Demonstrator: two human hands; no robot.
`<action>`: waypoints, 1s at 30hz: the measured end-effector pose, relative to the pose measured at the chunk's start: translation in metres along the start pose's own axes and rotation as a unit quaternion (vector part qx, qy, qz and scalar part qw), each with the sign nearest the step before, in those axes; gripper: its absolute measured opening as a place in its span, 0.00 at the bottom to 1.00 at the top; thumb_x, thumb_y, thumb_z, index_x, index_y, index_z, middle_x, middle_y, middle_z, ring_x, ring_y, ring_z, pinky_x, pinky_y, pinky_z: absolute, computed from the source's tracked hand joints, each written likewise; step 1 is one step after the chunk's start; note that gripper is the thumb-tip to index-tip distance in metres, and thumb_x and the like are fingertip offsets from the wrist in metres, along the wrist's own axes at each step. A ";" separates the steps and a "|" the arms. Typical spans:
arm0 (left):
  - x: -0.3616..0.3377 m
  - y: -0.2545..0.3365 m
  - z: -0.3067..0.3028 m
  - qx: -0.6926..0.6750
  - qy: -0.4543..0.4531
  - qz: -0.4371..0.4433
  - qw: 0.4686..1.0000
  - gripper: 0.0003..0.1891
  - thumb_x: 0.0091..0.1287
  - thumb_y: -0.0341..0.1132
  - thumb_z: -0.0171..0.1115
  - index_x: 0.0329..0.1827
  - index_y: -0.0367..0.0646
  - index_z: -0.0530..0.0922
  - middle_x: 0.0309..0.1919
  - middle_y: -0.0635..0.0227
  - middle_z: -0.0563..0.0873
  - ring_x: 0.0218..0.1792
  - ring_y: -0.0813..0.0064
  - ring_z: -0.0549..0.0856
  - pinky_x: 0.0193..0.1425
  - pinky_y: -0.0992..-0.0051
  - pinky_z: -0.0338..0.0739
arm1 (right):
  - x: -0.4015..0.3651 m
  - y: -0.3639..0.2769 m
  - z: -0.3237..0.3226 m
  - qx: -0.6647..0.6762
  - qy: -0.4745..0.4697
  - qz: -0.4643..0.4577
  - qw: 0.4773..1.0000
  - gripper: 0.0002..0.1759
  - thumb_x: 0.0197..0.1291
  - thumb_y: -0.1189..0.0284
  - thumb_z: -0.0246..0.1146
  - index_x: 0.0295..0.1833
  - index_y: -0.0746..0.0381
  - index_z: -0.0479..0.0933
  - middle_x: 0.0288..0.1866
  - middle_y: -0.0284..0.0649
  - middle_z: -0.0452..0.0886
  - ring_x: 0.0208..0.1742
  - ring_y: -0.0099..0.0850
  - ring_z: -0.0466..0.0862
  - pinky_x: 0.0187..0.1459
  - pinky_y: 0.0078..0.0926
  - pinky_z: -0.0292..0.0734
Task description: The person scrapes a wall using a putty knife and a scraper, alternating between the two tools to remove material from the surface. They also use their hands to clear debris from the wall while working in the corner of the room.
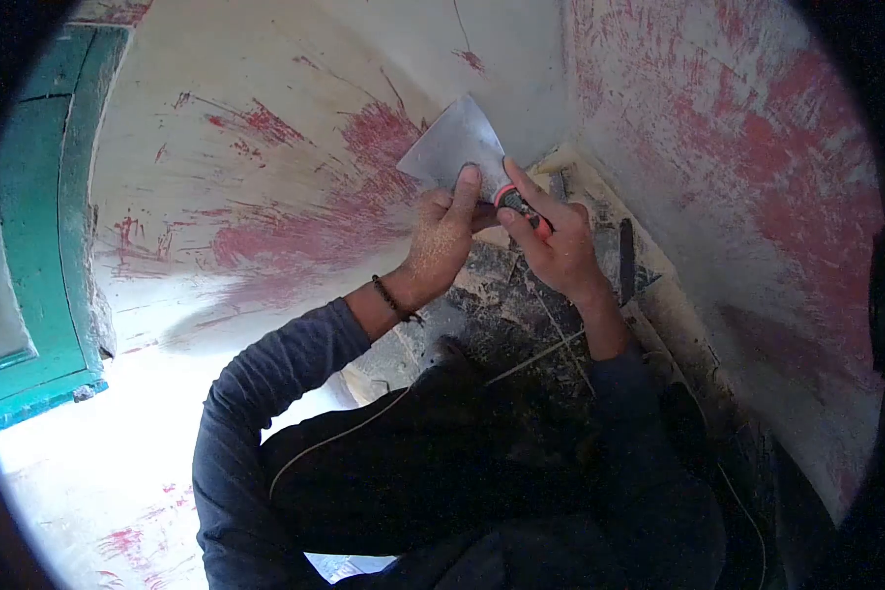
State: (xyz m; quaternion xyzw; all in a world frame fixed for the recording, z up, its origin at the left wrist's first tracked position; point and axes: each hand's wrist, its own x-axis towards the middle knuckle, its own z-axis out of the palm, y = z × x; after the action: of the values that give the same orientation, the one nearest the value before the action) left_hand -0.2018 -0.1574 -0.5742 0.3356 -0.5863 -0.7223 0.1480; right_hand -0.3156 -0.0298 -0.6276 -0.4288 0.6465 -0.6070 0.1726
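Note:
A wide putty knife [457, 143] with a flared metal blade and a red-and-black handle is held in front of the wall corner, blade upward. My right hand [565, 241] is closed round its handle, with the index finger stretched along the blade's edge. My left hand [442, 241] pinches the lower part of the blade, thumb on the near face and the fingers mostly hidden behind it. Pale dust covers the back of the left hand. A dark beaded bracelet [391, 298] circles the left wrist.
Patchy red paint shows on the left wall [295, 231] and the right wall [796, 147]. A green door [49, 216] stands at far left. Debris [497, 295] covers the floor in the corner, with a dark flat strip [626, 261] upright near the right wall. A pale cord crosses my legs.

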 end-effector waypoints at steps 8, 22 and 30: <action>-0.001 -0.037 -0.014 -0.007 0.019 -0.047 0.999 0.25 0.80 0.52 0.57 0.34 0.36 0.80 0.34 0.65 0.85 0.41 0.72 0.87 0.57 0.63 0.85 | -0.024 0.054 0.038 0.050 0.009 -0.006 0.999 0.32 0.68 0.62 0.68 0.75 0.58 0.73 0.18 0.39 0.73 0.19 0.23 0.69 0.27 0.26 0.71; 0.000 -0.007 -0.001 0.000 0.017 0.014 1.000 0.25 0.79 0.52 0.58 0.35 0.35 0.81 0.33 0.63 0.85 0.39 0.74 0.87 0.50 0.67 0.87 | -0.005 -0.001 0.007 0.018 0.017 0.007 1.000 0.32 0.68 0.61 0.68 0.76 0.56 0.73 0.17 0.42 0.72 0.19 0.25 0.69 0.28 0.30 0.73; -0.001 -0.033 -0.025 0.062 0.001 -0.031 0.998 0.27 0.80 0.52 0.56 0.42 0.31 0.81 0.38 0.60 0.86 0.41 0.71 0.88 0.54 0.64 0.87 | -0.025 0.023 0.029 0.011 -0.005 0.028 1.000 0.33 0.68 0.62 0.68 0.76 0.56 0.72 0.16 0.40 0.69 0.19 0.23 0.67 0.26 0.30 0.70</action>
State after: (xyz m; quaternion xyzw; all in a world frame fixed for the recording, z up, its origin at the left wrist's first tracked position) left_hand -0.1787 -0.1667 -0.6074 0.3633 -0.6192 -0.6882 0.1047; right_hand -0.2878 -0.0317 -0.6627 -0.4113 0.6505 -0.6071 0.1979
